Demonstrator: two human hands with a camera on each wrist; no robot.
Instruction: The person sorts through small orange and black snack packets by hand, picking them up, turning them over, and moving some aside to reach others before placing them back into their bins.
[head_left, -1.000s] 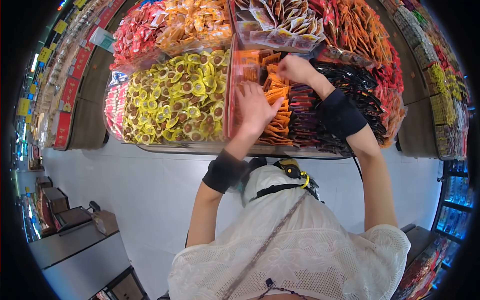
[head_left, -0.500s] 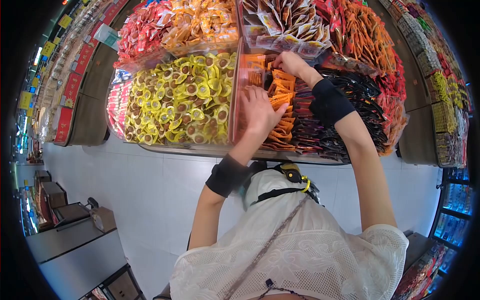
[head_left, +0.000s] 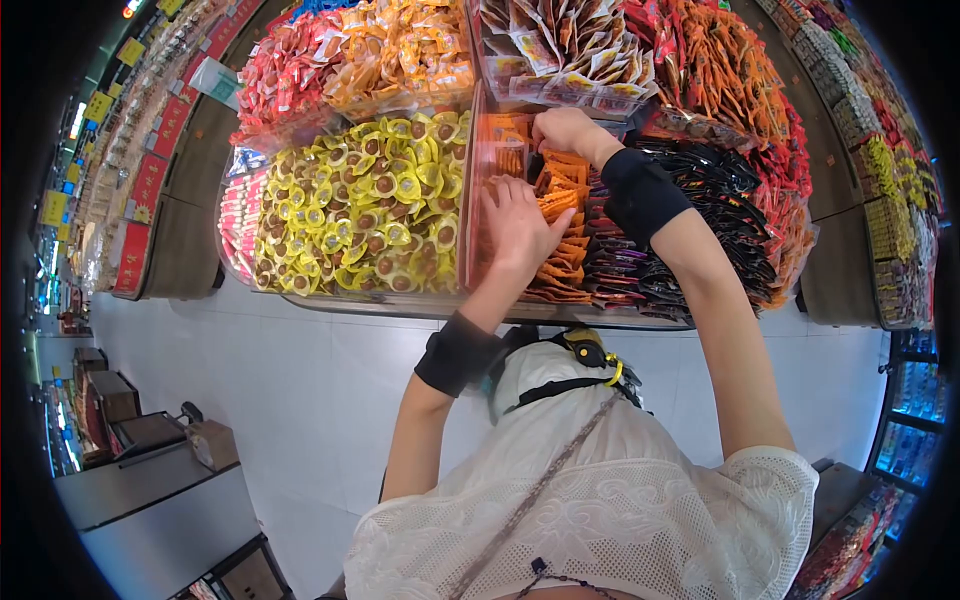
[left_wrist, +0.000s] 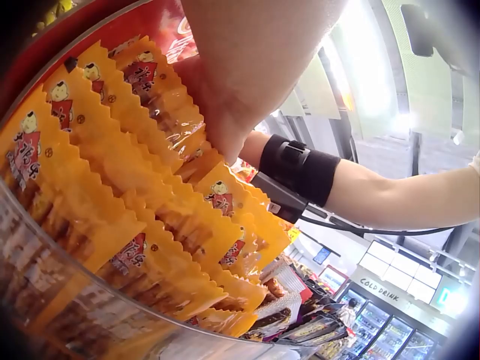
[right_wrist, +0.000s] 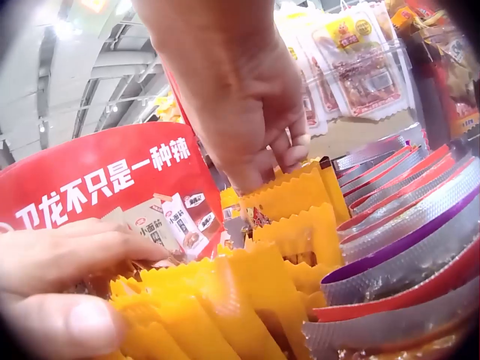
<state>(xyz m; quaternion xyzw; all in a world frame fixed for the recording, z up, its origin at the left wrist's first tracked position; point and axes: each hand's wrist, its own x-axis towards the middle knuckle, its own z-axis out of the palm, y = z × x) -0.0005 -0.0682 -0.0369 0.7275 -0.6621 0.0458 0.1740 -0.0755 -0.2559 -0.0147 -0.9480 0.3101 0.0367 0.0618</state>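
This is a shop, the snack section of a supermarket. A large clear-walled display bin (head_left: 330, 298) is split into compartments heaped with wrapped goods: yellow sweets (head_left: 350, 210), orange packets (head_left: 562, 200) and dark packets (head_left: 725, 185). A red printed divider (right_wrist: 112, 180) stands between two heaps. Long shelves (head_left: 150, 150) with yellow and red labels line the aisle. Glass-door fridges (left_wrist: 367, 328) stand under a cold drink sign (left_wrist: 379, 286), and a grey counter (head_left: 150, 490) stands on the white floor (head_left: 300, 370)

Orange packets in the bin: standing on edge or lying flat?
Standing on edge, slightly tilted. The orange packets are filed one behind another, zigzag top edges up, in both wrist views.
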